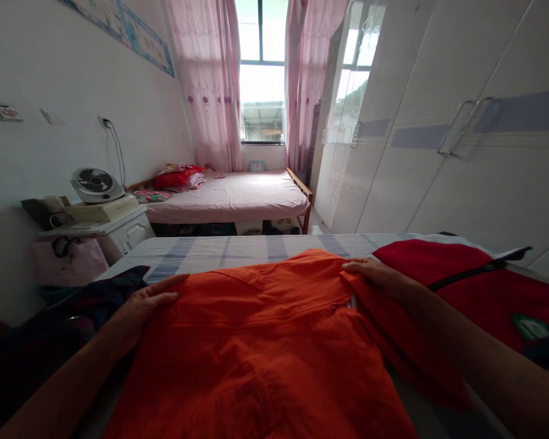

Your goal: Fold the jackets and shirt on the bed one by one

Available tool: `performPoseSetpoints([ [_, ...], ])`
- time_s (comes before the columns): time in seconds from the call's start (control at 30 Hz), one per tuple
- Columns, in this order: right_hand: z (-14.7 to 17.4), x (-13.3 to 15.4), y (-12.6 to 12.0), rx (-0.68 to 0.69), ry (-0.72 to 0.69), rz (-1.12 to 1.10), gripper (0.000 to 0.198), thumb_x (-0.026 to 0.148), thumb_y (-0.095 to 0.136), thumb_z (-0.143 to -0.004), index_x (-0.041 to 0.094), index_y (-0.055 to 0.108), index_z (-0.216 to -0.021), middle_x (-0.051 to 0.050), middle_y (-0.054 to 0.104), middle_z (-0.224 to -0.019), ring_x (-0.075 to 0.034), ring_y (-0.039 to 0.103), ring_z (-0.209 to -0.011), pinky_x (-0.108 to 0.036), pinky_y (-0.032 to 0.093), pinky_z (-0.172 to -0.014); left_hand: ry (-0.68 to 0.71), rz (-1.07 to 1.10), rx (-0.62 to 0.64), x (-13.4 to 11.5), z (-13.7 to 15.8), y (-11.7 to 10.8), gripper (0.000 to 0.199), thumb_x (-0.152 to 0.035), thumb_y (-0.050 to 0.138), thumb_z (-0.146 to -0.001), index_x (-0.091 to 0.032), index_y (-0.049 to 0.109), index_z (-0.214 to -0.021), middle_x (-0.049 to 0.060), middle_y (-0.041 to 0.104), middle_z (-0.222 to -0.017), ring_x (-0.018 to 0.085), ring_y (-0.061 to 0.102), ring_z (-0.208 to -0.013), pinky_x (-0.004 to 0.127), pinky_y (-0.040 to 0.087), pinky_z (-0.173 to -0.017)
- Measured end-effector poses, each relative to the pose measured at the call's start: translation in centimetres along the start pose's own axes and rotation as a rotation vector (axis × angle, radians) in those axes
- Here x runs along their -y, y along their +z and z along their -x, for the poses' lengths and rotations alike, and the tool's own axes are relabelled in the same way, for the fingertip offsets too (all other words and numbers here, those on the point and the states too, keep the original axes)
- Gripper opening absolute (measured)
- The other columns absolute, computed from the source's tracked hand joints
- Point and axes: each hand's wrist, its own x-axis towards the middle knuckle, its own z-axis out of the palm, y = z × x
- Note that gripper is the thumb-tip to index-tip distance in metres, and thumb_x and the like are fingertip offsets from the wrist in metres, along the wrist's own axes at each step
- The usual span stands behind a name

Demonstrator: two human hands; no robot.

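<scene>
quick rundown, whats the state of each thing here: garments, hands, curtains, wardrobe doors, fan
orange garment: spread flat on the bed
left hand: flat on the garment's left edge
right hand: pressing the garment's right edge
red garment: lying at the right
dark garment: heaped at the left
curtains: drawn apart
wardrobe doors: shut
fan: plugged in, spinning unclear

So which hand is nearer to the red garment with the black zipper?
The right. The right hand rests on the orange garment's far right edge, just beside the red garment. The left hand is on the orange garment's opposite edge, near a dark garment.
</scene>
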Motion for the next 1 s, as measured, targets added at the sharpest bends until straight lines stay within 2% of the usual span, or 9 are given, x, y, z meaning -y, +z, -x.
performPoseSetpoints([
  [0.07,-0.3,2.1,-0.9,0.001,-0.033,-0.154,0.023,0.029,0.067,-0.07,0.018,0.065,-0.09,-0.003,0.07,-0.075,-0.013,0.062,-0.06,-0.023,0.051,-0.056,0.057,0.01,-0.035,-2.3,-0.8,0.2,0.056,-0.009,0.069,-0.063,-0.017,0.062,-0.117,0.004,0.074,-0.087,0.013,0.067,-0.066,0.019,0.055,-0.056],
  [0.17,-2.3,7.2,-2.4,-0.186,-0.17,-0.221,0.017,0.019,0.063,-0.071,0.017,0.063,-0.088,-0.001,0.067,-0.068,-0.011,0.06,-0.057,-0.021,0.05,-0.054,0.304,0.045,-0.118,-7.7,-3.3,1.8,0.052,-0.001,0.061,-0.062,-0.009,0.064,-0.113,0.005,0.073,-0.077,0.01,0.062,-0.058,0.018,0.052,-0.052],
  [0.33,-5.5,17.1,-5.4,-0.61,-0.611,-0.036,0.013,0.016,0.056,-0.077,0.011,0.062,-0.087,0.002,0.063,-0.069,-0.004,0.05,-0.056,-0.017,0.041,-0.055,0.734,0.135,-0.222,-18.4,-5.7,5.4,0.05,-0.003,0.062,-0.065,-0.009,0.062,-0.115,0.003,0.069,-0.086,0.006,0.057,-0.063,0.017,0.048,-0.06],
  [0.47,-4.3,20.8,-7.1,-0.758,-0.831,0.201,0.028,0.025,0.054,-0.082,0.003,0.061,-0.1,-0.004,0.066,-0.09,-0.003,0.045,-0.067,-0.02,0.037,-0.066,0.982,0.136,-0.212,-22.0,-4.2,6.2,0.049,-0.003,0.065,-0.063,-0.009,0.065,-0.111,0.0,0.065,-0.078,0.006,0.055,-0.06,0.02,0.046,-0.06],
  [0.6,-0.7,16.3,-6.8,-0.653,-0.729,0.299,0.018,0.03,0.059,-0.079,0.014,0.064,-0.085,0.0,0.064,-0.076,-0.008,0.047,-0.064,-0.024,0.041,-0.066,0.954,0.036,-0.129,-17.1,-2.0,4.2,0.039,-0.008,0.069,-0.056,-0.011,0.069,-0.095,0.001,0.068,-0.081,0.01,0.06,-0.069,0.022,0.049,-0.065],
  [0.73,4.1,5.4,-4.7,-0.393,-0.411,0.483,0.024,0.041,0.057,-0.077,0.019,0.063,-0.085,-0.001,0.065,-0.078,-0.016,0.057,-0.071,-0.028,0.047,-0.065,0.513,-0.267,-0.146,-5.7,0.9,0.1,0.03,-0.029,0.077,-0.054,-0.024,0.072,-0.083,-0.002,0.072,-0.086,0.016,0.063,-0.078,0.024,0.053,-0.071],
  [0.83,7.3,-2.2,-2.9,-0.16,-0.194,0.573,0.029,0.044,0.057,-0.075,0.018,0.063,-0.086,-0.003,0.066,-0.079,-0.023,0.061,-0.08,-0.03,0.05,-0.07,0.139,-0.443,0.028,1.9,3.4,-2.3,0.027,-0.045,0.073,-0.057,-0.029,0.074,-0.079,0.0,0.074,-0.091,0.026,0.067,-0.083,0.036,0.056,-0.076],
  [0.9,8.4,-5.2,-2.1,-0.073,-0.109,0.587,0.033,0.045,0.057,-0.074,0.018,0.064,-0.092,-0.005,0.068,-0.087,-0.027,0.062,-0.088,-0.033,0.051,-0.076,0.035,-0.516,0.101,4.7,4.4,-2.7,0.036,-0.054,0.07,-0.058,-0.031,0.075,-0.084,0.001,0.073,-0.099,0.032,0.066,-0.093,0.043,0.053,-0.084],
  [1.0,8.3,-6.3,-1.1,-0.124,-0.069,0.536,0.048,0.049,0.056,-0.076,0.018,0.061,-0.112,-0.009,0.066,-0.11,-0.03,0.058,-0.107,-0.037,0.046,-0.091,0.108,-0.566,0.098,5.4,4.9,-1.4,0.045,-0.055,0.069,-0.062,-0.035,0.072,-0.102,-0.002,0.065,-0.122,0.03,0.053,-0.12,0.041,0.036,-0.106],
])
